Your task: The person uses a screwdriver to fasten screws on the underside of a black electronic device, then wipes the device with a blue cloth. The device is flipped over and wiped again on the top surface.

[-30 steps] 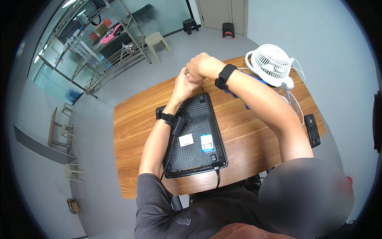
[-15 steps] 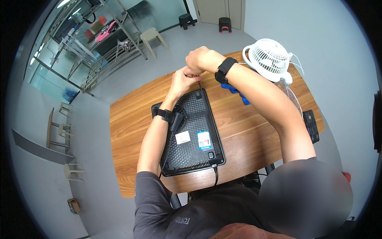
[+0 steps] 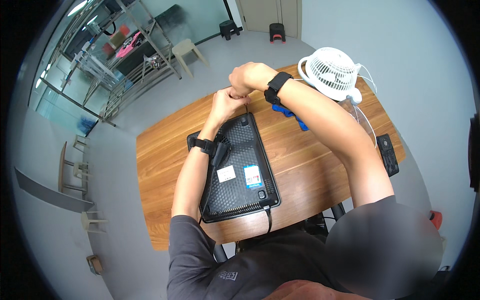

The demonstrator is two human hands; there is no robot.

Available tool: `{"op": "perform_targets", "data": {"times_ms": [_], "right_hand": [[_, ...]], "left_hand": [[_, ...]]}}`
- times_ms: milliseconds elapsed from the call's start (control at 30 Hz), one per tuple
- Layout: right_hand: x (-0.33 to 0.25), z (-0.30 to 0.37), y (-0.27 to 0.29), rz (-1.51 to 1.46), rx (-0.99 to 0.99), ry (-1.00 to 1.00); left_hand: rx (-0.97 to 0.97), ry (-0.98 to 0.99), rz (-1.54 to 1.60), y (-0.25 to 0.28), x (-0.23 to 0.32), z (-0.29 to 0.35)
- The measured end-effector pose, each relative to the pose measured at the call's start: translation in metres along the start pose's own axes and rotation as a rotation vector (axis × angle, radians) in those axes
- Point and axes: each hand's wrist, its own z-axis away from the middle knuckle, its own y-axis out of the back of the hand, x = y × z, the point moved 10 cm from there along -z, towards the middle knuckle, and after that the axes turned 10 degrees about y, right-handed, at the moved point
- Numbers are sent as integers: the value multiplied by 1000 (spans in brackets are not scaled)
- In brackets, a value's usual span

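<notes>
A flat black device (image 3: 227, 187) with a textured surface, a round fan grille and two stickers, looking like a laptop cooling pad turned over, lies before me on the wooden table. Beyond its far edge, my left hand (image 3: 226, 105) is closed, thumb and fingers pinched around a thin dark strand or shaft whose kind I cannot make out. It reaches toward the device's far right corner. My right hand (image 3: 246, 79) is curled against the left fingertips from above, and its grip is mostly hidden. A black cable (image 3: 269, 220) plugs into the device's near edge.
A white fan (image 3: 330, 74) stands at the table's far right, its cord trailing down. Behind my right forearm lies a blue cloth (image 3: 303, 123). A black oblong case (image 3: 387, 155) rests at the right edge of the table (image 3: 165, 150). Stools and metal racks stand beyond.
The whole view has shifted slightly, so everything sits a little further left. Both hands keep nearly the same pose at the device's far end.
</notes>
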Motion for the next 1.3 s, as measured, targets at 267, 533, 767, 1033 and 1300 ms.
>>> {"op": "perform_targets", "data": {"times_ms": [267, 533, 767, 1033, 1300], "right_hand": [[-4, 0, 3, -87, -27, -2], [-12, -6, 11, 37, 86, 37], [-2, -8, -2, -83, 87, 3], [-1, -2, 4, -15, 139, 94], [1, -8, 3, -64, 115, -3]], "left_hand": [[-67, -57, 48, 4, 13, 5], [-34, -12, 47, 17, 9, 10], [-47, -2, 77, 7, 4, 10], [25, 41, -86, 14, 19, 13], [-2, -12, -5, 12, 14, 10]]}}
